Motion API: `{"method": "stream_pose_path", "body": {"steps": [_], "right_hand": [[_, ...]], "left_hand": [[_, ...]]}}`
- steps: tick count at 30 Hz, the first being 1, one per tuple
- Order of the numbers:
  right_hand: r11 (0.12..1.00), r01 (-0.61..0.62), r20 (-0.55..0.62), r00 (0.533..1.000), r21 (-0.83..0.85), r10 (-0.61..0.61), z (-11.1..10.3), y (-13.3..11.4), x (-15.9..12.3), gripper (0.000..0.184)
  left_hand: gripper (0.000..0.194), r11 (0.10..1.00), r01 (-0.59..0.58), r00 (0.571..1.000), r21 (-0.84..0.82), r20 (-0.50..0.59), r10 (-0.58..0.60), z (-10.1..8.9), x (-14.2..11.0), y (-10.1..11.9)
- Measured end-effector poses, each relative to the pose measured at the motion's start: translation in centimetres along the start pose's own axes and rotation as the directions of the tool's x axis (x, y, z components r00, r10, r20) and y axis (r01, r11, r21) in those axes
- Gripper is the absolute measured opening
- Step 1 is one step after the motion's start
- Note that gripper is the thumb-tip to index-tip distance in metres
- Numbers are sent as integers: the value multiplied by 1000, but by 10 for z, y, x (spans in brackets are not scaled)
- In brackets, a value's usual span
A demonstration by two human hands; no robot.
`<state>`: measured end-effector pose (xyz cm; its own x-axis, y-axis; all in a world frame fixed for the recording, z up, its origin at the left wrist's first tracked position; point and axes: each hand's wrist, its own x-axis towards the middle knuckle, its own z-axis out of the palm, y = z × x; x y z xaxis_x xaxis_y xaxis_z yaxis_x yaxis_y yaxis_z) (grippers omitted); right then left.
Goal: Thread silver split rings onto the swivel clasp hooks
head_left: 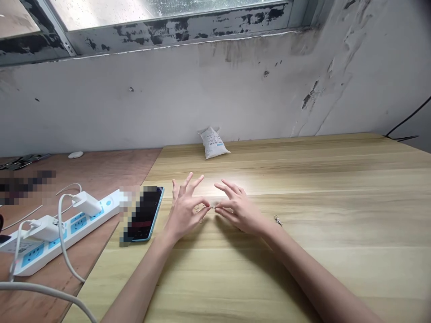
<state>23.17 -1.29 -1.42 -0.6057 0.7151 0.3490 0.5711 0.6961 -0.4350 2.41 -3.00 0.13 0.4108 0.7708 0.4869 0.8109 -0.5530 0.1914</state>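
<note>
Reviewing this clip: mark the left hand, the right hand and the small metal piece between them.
Left hand [184, 214], head view, on the back of the hand.
Right hand [239, 211], head view, on the back of the hand.
Small metal piece [213, 207], head view, on its middle, between both hands' fingertips.

My pale wooden table [303, 273] carries a white packet [213, 143] by the wall, a phone [145, 214], small metal rings [198, 213], and a metal clip [278, 220].

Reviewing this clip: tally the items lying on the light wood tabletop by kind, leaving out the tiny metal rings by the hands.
Smartphone in a blue case: 1
White printed sachet: 1
Small metal piece: 1
Total: 3
</note>
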Motion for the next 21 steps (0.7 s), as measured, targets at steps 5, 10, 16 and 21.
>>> {"method": "stream_pose_path", "body": {"steps": [5, 10, 16, 21], "right_hand": [[973, -110, 105, 990, 204, 90, -13, -1, 1, 31], [992, -127, -12, 992, -27, 127, -13, 22, -1, 27], [957, -232, -164, 965, -176, 204, -25, 46, -8, 22], [964, -178, 23, 982, -196, 186, -47, 33, -22, 23]], "left_hand": [[14, 936, -212, 955, 281, -143, 259, 6, 5, 10], [21, 987, -56, 998, 152, 7, 56, 2, 1, -16], [18, 1000, 7, 980, 3, 199, -7, 3, -6, -35], [18, 999, -19, 991, 27, 133, 15, 9, -4, -27]]}}
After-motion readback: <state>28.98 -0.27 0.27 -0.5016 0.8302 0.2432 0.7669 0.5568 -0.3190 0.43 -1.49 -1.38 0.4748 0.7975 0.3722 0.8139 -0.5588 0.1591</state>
